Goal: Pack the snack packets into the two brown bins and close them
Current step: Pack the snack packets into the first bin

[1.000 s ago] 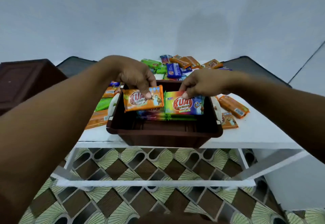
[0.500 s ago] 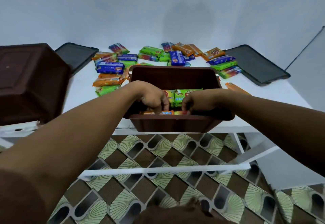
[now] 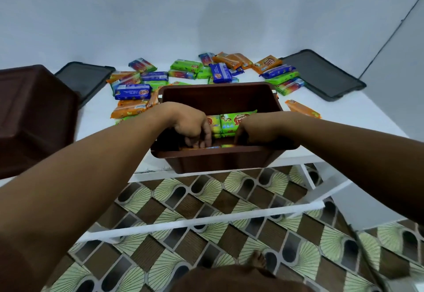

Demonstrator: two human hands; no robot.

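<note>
An open brown bin stands at the table's front edge with green packets stacked inside. Both my hands reach into it along the near wall. My left hand has its fingers curled down on an orange packet standing on edge. My right hand is curled over a rainbow packet; its fingertips are hidden behind the rim. A second brown bin sits upside down at the left. Loose snack packets lie scattered behind the open bin.
Two dark lids lie flat on the white table: one at the back left, one at the back right. An orange packet lies right of the bin. Patterned floor and white table rails show below.
Both hands went from holding the orange and rainbow packets above the bin down into it, against the near wall. My view has shifted to look further over the table.
</note>
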